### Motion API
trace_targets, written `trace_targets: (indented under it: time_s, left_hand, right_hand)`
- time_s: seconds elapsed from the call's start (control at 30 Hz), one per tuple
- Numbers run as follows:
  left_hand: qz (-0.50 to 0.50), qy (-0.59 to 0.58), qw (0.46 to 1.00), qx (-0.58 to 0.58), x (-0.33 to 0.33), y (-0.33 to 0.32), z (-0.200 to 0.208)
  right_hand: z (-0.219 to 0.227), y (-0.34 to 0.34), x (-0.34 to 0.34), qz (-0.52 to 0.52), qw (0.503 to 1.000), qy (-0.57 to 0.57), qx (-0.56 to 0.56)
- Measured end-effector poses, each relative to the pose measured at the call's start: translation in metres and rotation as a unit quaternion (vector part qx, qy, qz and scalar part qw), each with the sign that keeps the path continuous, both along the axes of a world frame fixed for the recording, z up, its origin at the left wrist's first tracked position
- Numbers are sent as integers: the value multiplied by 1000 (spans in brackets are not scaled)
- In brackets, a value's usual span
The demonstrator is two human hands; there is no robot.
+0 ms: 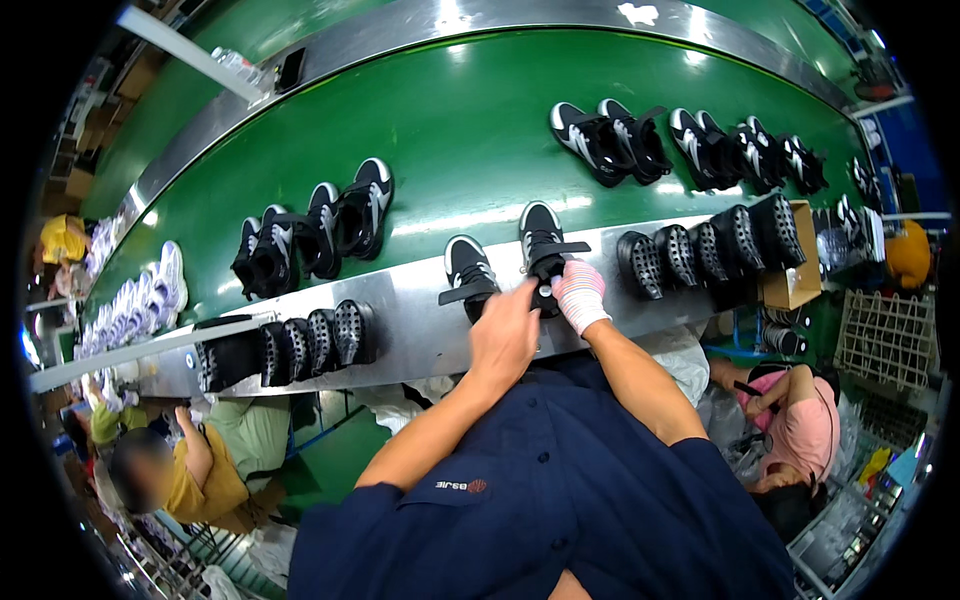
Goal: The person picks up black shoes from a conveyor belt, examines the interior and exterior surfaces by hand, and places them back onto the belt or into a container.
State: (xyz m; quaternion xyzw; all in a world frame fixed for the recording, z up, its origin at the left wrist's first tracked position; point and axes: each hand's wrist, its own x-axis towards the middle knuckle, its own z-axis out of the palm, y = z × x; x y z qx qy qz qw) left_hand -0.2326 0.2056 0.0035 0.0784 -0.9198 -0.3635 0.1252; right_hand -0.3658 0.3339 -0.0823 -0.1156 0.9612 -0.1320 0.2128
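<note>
Directly in front of me, a black-and-grey sneaker (541, 224) stands toe away on the metal edge of the bench, its strap out to the right. My right hand (582, 298), in a striped white-and-pink glove, closes round its heel at the right side. My bare left hand (503, 338) reaches to the same heel with fingers bent together; what lies between the fingertips is hidden. A small round white spot shows by the heel between both hands. Just left stands a matching sneaker (466, 263), its strap out to the left, partly behind my left hand.
Black sneakers (372, 200) stand in groups on the green belt (450, 130). Studded black shoe-shaped pieces (350, 330) line the metal ledge left and right, beside a cardboard box (795, 285). White shoes (172, 275) run far left. People sit at both sides.
</note>
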Motion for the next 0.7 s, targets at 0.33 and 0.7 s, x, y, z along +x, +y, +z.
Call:
trace_targets:
  time_s: [0.33,0.7]
  left_hand:
    - [148,-161,966,138,25,-37,-73]
    - [505,-88,824,-243,205,-185,-22]
  right_hand:
    - [23,-5,-5,139,990,3,24]
    - [117,-36,75,164,956,-92,-225]
